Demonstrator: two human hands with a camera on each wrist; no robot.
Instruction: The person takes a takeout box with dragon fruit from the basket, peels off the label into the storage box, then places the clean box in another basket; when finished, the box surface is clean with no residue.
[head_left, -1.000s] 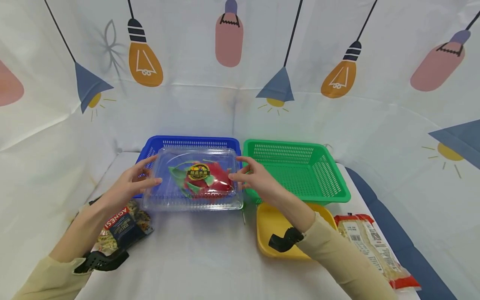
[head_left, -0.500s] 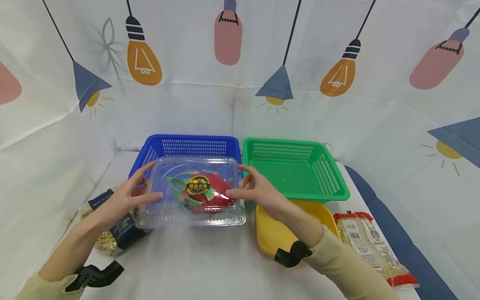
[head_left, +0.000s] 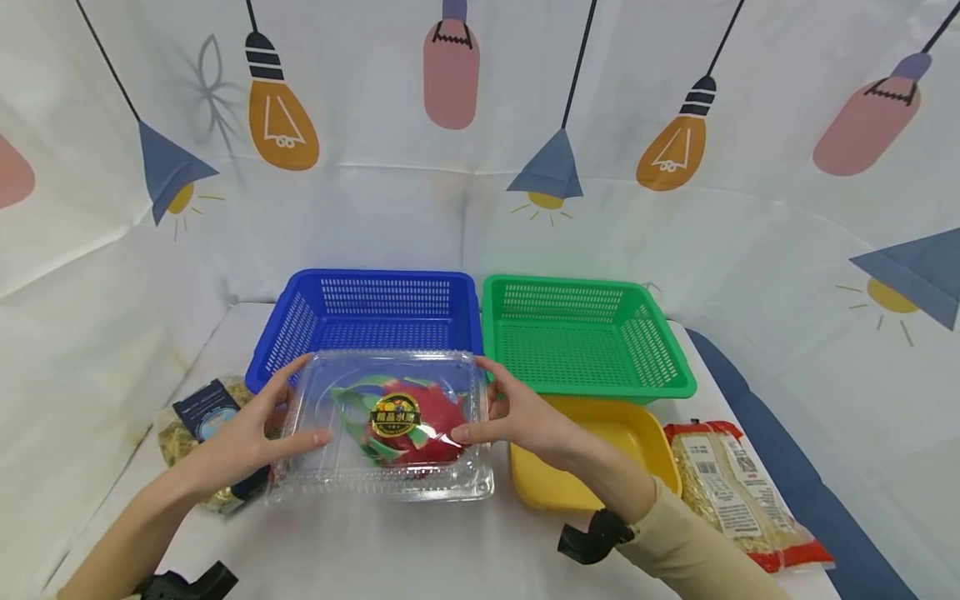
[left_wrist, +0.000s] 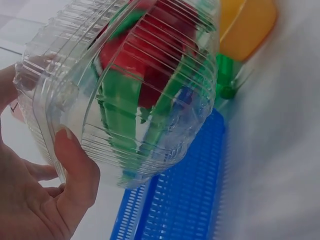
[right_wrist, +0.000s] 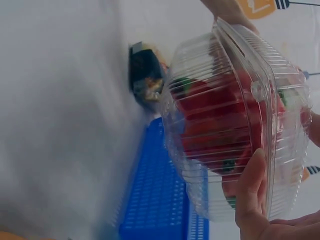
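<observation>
A clear plastic clamshell box (head_left: 315, 471) with a round black and gold label is held level in front of me, above the white table. Inside it lies a red dragon fruit (head_left: 438, 417) with green scales. My left hand (head_left: 251, 437) grips the box's left end, and my right hand (head_left: 525, 421) grips its right end. The left wrist view shows my left thumb (left_wrist: 75, 165) along the box's rim seam. In the right wrist view my right thumb (right_wrist: 250, 185) presses the box's side near the rim.
Behind the box stand a blue basket (head_left: 386, 329) and a green basket (head_left: 592, 354). A yellow basin (head_left: 555, 471) sits in front of the green one. A bag of pasta (head_left: 183, 433) lies at left, partly behind my left hand. A red-edged clear bag (head_left: 727, 492) lies at right.
Both hands have brought the clamshell box from over the blue basket toward me, so more of the basket's inside shows. Their hold on the box looks the same.
</observation>
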